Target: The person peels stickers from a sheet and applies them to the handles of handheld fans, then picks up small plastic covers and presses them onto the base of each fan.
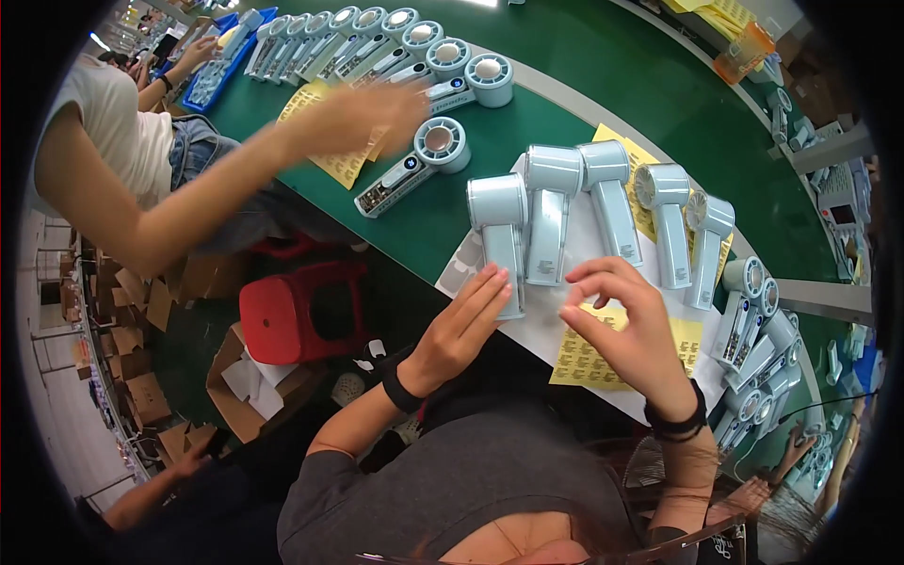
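Observation:
Several pale blue handheld fans lie side by side in front of me, backs facing up. My left hand [461,330] rests on the handle of the leftmost fan [499,202], its fingers stretched out flat. To the right, my right hand [626,315] hovers over a yellow sticker sheet [579,363] with thumb and fingertips brought together in a pinch. Whatever may sit between those fingertips is too small to make out. Beyond my hands lie a second fan [548,212], a third fan [612,193] and others farther right. White paper [537,325] lies under them.
At left a co-worker's blurred hand [391,113] passes over a fan lying face up [441,141]. Behind it runs a row of fans [372,47] and a blue tray [221,80]. More fans [749,325] crowd the right side. A red stool [273,320] stands below the table edge.

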Tool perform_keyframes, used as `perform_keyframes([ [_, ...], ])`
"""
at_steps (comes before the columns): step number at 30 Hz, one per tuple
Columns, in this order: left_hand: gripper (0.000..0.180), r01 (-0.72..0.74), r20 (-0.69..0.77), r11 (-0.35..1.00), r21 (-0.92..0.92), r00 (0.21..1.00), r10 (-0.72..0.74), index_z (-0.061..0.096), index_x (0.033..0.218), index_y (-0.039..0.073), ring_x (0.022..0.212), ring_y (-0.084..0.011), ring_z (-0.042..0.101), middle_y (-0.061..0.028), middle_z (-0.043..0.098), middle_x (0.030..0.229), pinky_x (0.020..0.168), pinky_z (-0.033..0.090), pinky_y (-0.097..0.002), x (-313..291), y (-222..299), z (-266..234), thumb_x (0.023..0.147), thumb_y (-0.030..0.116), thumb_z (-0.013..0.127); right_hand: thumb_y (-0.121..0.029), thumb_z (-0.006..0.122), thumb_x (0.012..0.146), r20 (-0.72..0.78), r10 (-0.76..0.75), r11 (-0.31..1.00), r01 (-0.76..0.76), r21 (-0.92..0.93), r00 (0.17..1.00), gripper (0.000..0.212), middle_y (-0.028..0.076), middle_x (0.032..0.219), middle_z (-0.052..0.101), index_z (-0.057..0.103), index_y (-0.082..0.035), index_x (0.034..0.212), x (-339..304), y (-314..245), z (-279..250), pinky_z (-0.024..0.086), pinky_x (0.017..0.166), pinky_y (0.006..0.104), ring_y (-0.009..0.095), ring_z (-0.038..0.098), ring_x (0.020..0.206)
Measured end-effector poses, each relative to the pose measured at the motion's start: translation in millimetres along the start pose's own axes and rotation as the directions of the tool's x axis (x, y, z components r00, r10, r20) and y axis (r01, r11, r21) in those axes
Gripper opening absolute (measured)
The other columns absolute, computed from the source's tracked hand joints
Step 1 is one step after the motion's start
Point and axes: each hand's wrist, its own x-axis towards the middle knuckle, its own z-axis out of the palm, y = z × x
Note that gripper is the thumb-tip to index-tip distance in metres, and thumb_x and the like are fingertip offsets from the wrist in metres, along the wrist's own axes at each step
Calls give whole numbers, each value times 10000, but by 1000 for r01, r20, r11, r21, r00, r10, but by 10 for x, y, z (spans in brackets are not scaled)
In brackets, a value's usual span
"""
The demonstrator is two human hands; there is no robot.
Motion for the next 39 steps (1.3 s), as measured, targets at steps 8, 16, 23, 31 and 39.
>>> perform_keyframes([
  [8,726,-3,-154,939,-344,987,-54,438,1358,-1,1286,-391,541,-225,577,1332,1039,500,-430,-151,-172,192,717,-121,759,-136,753,788,8,-23,971,24,-236,1000,109,54,801,607,705,-41,809,315,101,486,435,697,329,193,542,781],
  [16,750,-41,-151,933,-356,988,-14,423,1352,9,1258,-379,569,-218,616,1285,994,536,-407,-135,-243,178,703,-116,776,-143,752,781,-55,-11,953,-6,-304,998,113,60,727,559,700,-43,794,289,118,530,420,703,346,223,518,778],
  [23,681,-79,-178,943,-323,984,21,476,1302,0,1241,-389,580,-217,619,1271,972,554,-414,-159,-265,207,700,-99,780,-141,752,777,-40,-22,951,9,-308,999,112,63,721,552,688,-49,777,282,155,549,407,702,354,233,521,782],
  [31,403,-170,-92,980,-105,983,161,632,1104,-19,1187,-415,609,-212,612,1252,931,576,-441,-95,-252,95,728,-73,767,-91,733,788,-173,-188,882,89,-462,967,97,66,760,555,647,-47,772,165,208,696,397,702,362,245,517,762],
  [39,316,-187,-14,979,80,982,189,682,1112,38,1255,-390,557,-170,609,1256,978,522,-456,-133,-190,56,800,44,736,-14,714,804,-490,-141,940,-40,-340,860,103,79,847,564,625,-18,855,-364,413,126,435,696,325,213,561,771],
])
